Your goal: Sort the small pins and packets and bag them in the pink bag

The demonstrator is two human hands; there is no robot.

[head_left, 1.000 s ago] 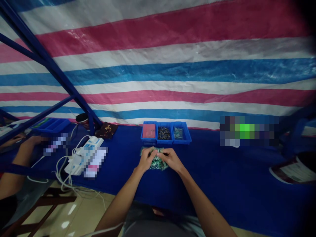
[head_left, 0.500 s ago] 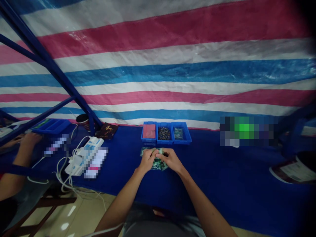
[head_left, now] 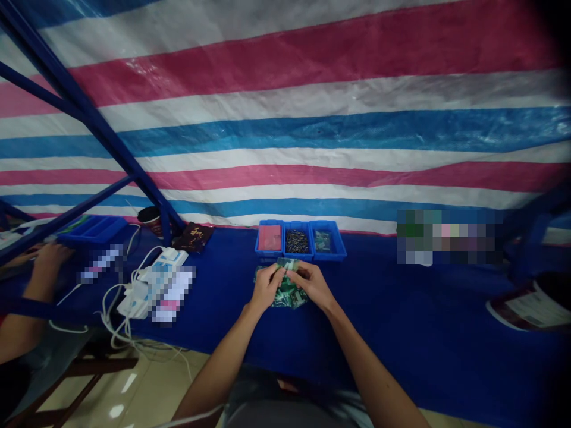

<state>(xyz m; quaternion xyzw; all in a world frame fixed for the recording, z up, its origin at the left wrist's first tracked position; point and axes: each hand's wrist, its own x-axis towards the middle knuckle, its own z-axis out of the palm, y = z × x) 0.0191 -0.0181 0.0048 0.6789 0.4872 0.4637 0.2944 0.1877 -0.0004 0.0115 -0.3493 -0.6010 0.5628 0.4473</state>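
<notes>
Small green-and-clear plastic packets (head_left: 282, 298) lie in a loose pile on the blue table. Over them, my left hand (head_left: 266, 284) and my right hand (head_left: 313, 283) pinch one green packet (head_left: 288, 264) between thumbs and fingers, its top edge showing above the fingertips. Just behind stand three joined blue bins: the left one with pink pieces (head_left: 270, 237), the middle one with dark screws or nails (head_left: 297, 241), the right one with small clear packets (head_left: 322, 241).
White power strips (head_left: 154, 279) with tangled cables lie to the left, beside a brown pouch (head_left: 193, 236) and a cup (head_left: 150, 221). Another person's hand (head_left: 52, 254) is at far left. A bucket-like container (head_left: 530, 306) stands at right.
The green packet has come up into view between my fingertips. My right hand has shifted slightly right and up, uncovering more of the pile.
</notes>
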